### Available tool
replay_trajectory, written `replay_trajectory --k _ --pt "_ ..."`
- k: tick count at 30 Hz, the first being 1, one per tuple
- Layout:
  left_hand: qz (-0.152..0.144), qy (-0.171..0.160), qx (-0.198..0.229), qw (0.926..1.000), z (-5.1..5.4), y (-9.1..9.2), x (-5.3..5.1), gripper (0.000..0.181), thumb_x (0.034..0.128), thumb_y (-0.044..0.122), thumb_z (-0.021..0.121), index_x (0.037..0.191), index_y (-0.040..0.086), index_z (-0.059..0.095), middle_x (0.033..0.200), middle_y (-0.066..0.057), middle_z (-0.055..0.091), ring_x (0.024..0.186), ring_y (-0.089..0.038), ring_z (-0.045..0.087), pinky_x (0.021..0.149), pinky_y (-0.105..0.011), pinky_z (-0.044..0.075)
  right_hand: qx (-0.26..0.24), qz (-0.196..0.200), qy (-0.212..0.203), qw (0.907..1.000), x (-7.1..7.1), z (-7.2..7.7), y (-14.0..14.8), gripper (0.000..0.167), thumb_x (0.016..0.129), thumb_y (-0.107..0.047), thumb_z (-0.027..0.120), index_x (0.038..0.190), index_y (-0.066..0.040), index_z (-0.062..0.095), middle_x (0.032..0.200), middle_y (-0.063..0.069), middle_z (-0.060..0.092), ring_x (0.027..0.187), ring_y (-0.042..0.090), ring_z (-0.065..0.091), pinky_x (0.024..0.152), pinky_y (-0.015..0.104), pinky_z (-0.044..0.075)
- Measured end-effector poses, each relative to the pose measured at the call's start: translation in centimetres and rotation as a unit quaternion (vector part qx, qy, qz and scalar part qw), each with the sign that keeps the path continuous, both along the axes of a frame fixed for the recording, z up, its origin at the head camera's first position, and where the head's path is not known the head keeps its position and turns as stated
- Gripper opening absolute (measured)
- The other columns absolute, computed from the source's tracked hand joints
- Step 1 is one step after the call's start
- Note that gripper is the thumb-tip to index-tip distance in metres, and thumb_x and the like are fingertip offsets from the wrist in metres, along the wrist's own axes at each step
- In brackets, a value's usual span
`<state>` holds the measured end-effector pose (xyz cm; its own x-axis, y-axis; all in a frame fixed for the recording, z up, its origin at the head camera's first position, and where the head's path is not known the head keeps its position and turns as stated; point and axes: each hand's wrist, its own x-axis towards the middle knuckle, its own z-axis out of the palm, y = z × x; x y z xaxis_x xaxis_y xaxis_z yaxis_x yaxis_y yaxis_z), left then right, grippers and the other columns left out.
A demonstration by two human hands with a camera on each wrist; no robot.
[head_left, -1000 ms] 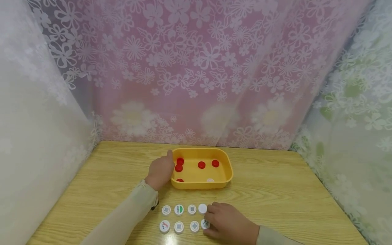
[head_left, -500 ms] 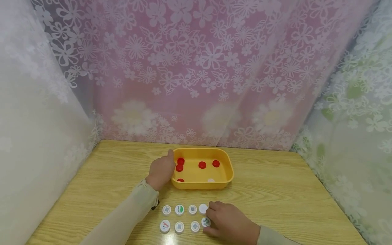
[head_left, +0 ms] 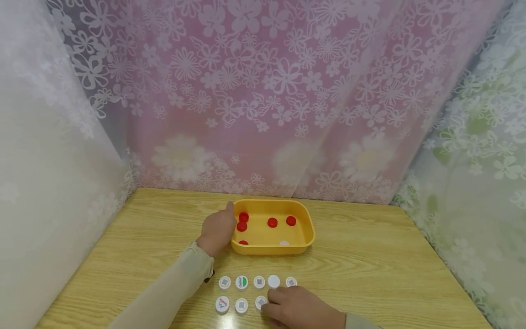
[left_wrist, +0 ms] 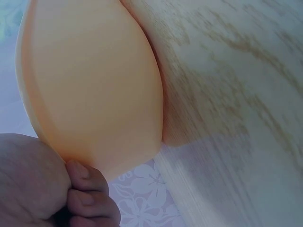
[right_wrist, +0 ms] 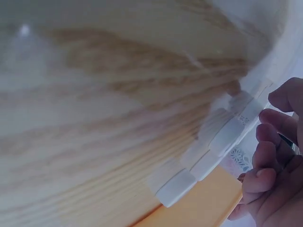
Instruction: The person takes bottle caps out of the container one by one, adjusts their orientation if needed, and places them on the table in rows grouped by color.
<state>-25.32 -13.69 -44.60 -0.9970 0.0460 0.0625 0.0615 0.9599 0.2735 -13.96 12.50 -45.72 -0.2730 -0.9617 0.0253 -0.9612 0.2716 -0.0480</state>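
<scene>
In the head view my left hand point(head_left: 218, 229) grips the left rim of a yellow tray point(head_left: 269, 250), thumb up over the edge. The left wrist view shows curled fingers of the left hand point(left_wrist: 57, 184) against the tray wall point(left_wrist: 94, 85). My right hand point(head_left: 304, 308) lies over the right end of the lower row of white caps, its fingertips at the edge of a patterned cap point(head_left: 260, 302). In the right wrist view the right hand point(right_wrist: 277, 161) has loosely bent fingers beside a white cap point(right_wrist: 227, 135); whether anything is pinched there does not show.
Several red caps point(head_left: 272, 222) and a whitish one point(head_left: 284, 243) lie in the tray. An upper row of white caps point(head_left: 241, 283) stands on the wooden table point(head_left: 361, 256), in front of the tray. Floral curtains point(head_left: 263, 100) hang behind and at both sides.
My right hand has moved slightly left and toward the table's near edge. A cap at the upper row's right end is now uncovered; the lower row's rightmost cap is now hidden. The left hand keeps its hold.
</scene>
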Motion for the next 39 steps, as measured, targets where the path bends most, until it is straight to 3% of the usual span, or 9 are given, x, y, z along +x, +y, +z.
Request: replay_trajectory --k 4,10,21,28,33,37,39 --pt "0.001 0.0 -0.002 1.0 0.0 0.0 -0.1 0.049 0.1046 0.016 0.056 0.146 -0.006 0.042 0.071 -0.006 0.06 0.057 -0.02 0.056 0.06 -0.036 0.058 -0.036 -0.014 0.025 0.9989 -0.3 0.1 0.3 0.006 0.1 -0.031 0.069 0.103 -0.027 0.065 0.081 -0.016 0.043 0.068 -0.004 0.034 0.06 0.007 0.029" --pt "-0.002 0.019 -0.007 0.9998 -0.2 -0.2 -0.3 0.047 0.1046 0.015 0.056 0.144 -0.006 0.044 0.07 -0.006 0.059 0.055 -0.019 0.056 0.059 -0.036 0.058 -0.072 -0.039 0.051 0.9953 -0.6 0.2 0.9 0.014 0.095 -0.025 0.074 0.086 -0.025 0.063 0.075 -0.015 0.039 0.064 -0.002 0.03 0.057 0.009 0.025" --pt "-0.008 0.014 0.03 0.9994 0.5 -0.2 0.3 0.04 0.106 0.013 0.05 0.14 -0.007 0.045 0.07 -0.006 0.057 0.058 -0.021 0.055 0.058 -0.035 0.054 -0.06 -0.04 0.02 0.9972 -0.9 0.1 0.8 0.013 0.1 -0.029 0.068 0.088 -0.027 0.064 0.075 -0.016 0.036 0.063 -0.004 0.031 0.056 0.008 0.026" --pt "-0.007 0.02 0.02 0.9996 0.6 -0.3 0.4 0.04 0.106 0.013 0.051 0.14 -0.007 0.045 0.07 -0.006 0.059 0.058 -0.02 0.055 0.06 -0.036 0.056 -0.067 -0.06 0.014 0.9959 -1.2 0.7 0.8 0.009 0.1 -0.028 0.068 0.092 -0.024 0.066 0.077 -0.016 0.04 0.066 -0.004 0.035 0.059 0.009 0.03" --pt "-0.011 0.015 0.023 0.9996 0.5 -0.2 0.4 0.043 0.1065 0.012 0.049 0.144 -0.009 0.043 0.067 -0.005 0.055 0.057 -0.02 0.054 0.061 -0.036 0.056 -0.095 -0.116 0.014 0.9886 -2.6 2.3 0.5 0.006 0.094 -0.024 0.074 0.1 -0.021 0.073 0.084 -0.014 0.054 0.069 -0.002 0.042 0.063 0.012 0.041" --pt "-0.012 0.012 0.037 0.9992 0.4 -0.2 0.4 0.047 0.1068 0.014 0.05 0.146 -0.009 0.041 0.068 -0.004 0.055 0.059 -0.021 0.054 0.064 -0.037 0.057 -0.136 -0.194 0.0 0.9714 -4.9 3.7 -0.1 0.022 0.09 -0.025 0.077 0.11 -0.016 0.072 0.098 -0.005 0.064 0.081 0.006 0.053 0.073 0.024 0.054" --pt "-0.011 0.011 0.042 0.999 0.3 -0.2 0.4 0.048 0.1066 0.016 0.051 0.147 -0.009 0.041 0.07 -0.004 0.055 0.06 -0.021 0.054 0.066 -0.038 0.057 -0.131 -0.234 -0.026 0.963 -6.2 4.2 -0.8 0.034 0.091 -0.031 0.076 0.119 -0.013 0.069 0.108 0.0 0.065 0.088 0.011 0.058 0.082 0.031 0.057"
